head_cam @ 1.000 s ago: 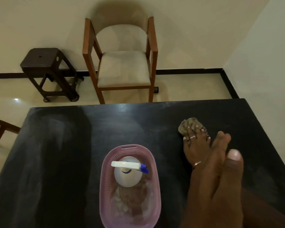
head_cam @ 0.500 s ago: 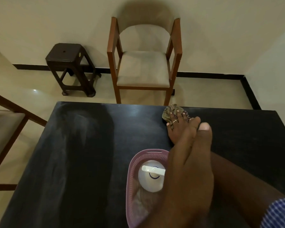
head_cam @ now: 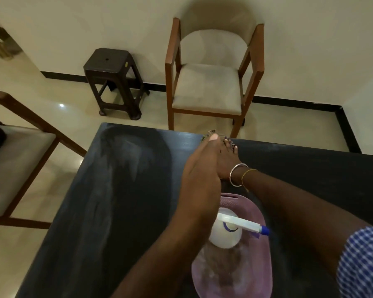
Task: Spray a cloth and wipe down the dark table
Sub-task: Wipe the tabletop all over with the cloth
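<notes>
Right hand [head_cam: 225, 160], bangles on wrist, presses the crumpled cloth [head_cam: 211, 132] flat-fingered at the dark bench [head_cam: 121, 190] far edge. Left hand [head_cam: 199, 175] overlaps it, grip unclear. Spray bottle [head_cam: 226, 231] stands in the pink basket [head_cam: 261, 214], nearer than the cloth.

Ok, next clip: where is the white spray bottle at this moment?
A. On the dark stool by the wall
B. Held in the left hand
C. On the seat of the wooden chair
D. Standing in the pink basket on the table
D. The spray bottle stands in the pink basket on the dark table, and neither hand grips it.
</notes>
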